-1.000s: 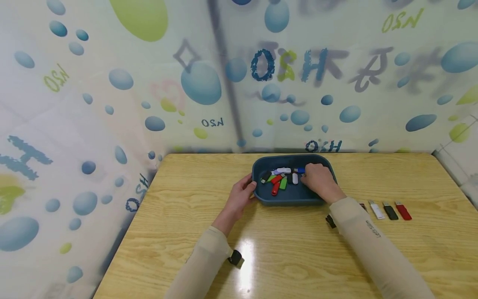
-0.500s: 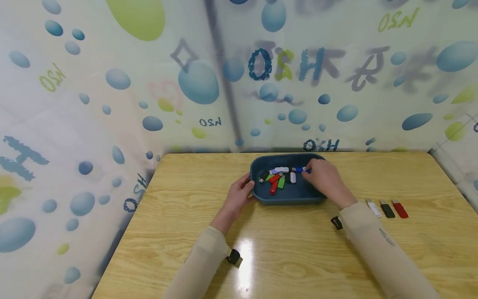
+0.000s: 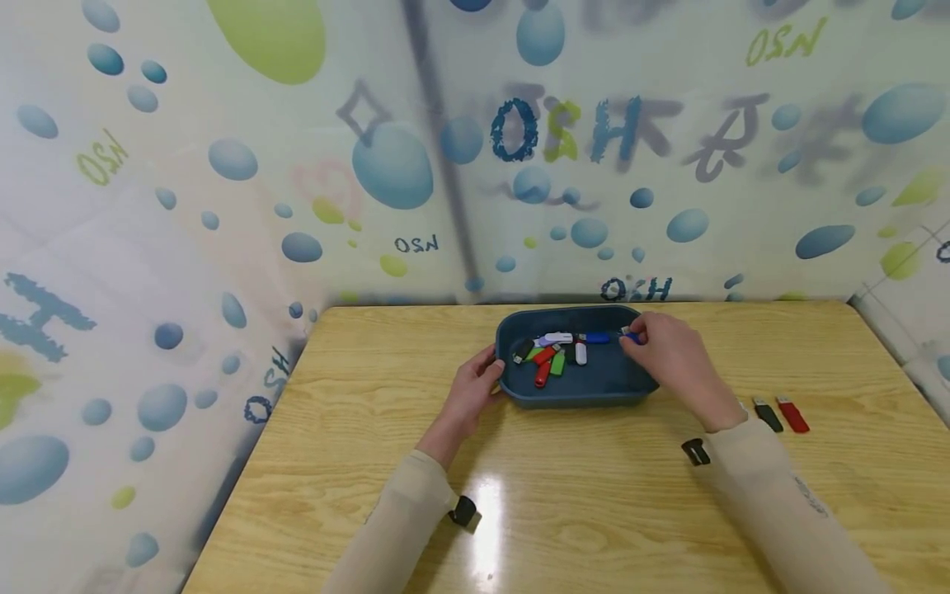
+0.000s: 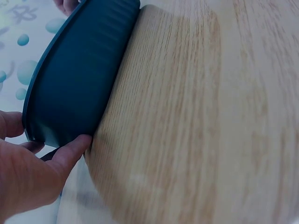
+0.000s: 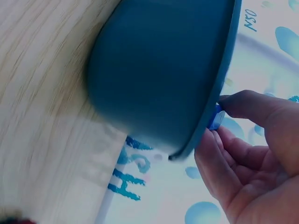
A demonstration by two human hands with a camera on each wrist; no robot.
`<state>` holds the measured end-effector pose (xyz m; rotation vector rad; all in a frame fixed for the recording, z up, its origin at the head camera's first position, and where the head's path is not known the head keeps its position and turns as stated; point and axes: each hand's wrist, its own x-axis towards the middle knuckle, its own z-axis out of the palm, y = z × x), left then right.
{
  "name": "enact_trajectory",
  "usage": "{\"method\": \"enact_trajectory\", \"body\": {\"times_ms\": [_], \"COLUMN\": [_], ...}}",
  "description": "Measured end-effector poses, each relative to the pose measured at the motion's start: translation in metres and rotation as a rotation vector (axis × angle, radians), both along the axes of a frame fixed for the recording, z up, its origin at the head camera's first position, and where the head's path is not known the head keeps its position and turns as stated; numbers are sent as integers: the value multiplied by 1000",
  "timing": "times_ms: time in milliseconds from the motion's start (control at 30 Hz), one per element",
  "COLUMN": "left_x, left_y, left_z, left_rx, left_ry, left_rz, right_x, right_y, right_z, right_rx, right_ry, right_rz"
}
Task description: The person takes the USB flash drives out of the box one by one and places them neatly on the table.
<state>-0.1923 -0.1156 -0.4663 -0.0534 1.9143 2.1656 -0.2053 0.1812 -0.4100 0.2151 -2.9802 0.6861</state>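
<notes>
A dark blue plastic bin stands on the table with several USB flash drives inside, among them a red one, a green one and a white one. My left hand grips the bin's left end; the left wrist view shows thumb and fingers around its corner. Between thumb and fingers, my right hand pinches a blue USB flash drive by the bin's right rim. Another blue flash drive lies in the bin, left of that hand.
On the table to the right, a black flash drive and a red flash drive lie in a row. A white one beside them is mostly hidden by the right sleeve. A patterned sheet rises behind the table.
My right hand has lifted the blue flash drive and moved right, from inside the bin to its right rim. The left hand keeps hold of the bin.
</notes>
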Motion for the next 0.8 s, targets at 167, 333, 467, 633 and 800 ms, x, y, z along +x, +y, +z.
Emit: {"method": "enact_trajectory", "body": {"times_ms": [167, 333, 467, 633, 800], "left_x": [1, 2, 2, 2, 1], "left_y": [0, 0, 0, -1, -1], "left_z": [1, 0, 0, 0, 0], "left_rx": [13, 21, 19, 4, 1], "left_ry": [3, 5, 6, 5, 5], "left_rz": [-9, -14, -13, -10, -11], "right_x": [8, 14, 18, 26, 31], "right_y": [11, 24, 35, 49, 66], "right_z": [3, 5, 6, 9, 9], "right_rx": [-1, -15, -22, -25, -21], "right_ry": [34, 44, 60, 50, 63], "right_rz": [3, 3, -6, -22, -27]}}
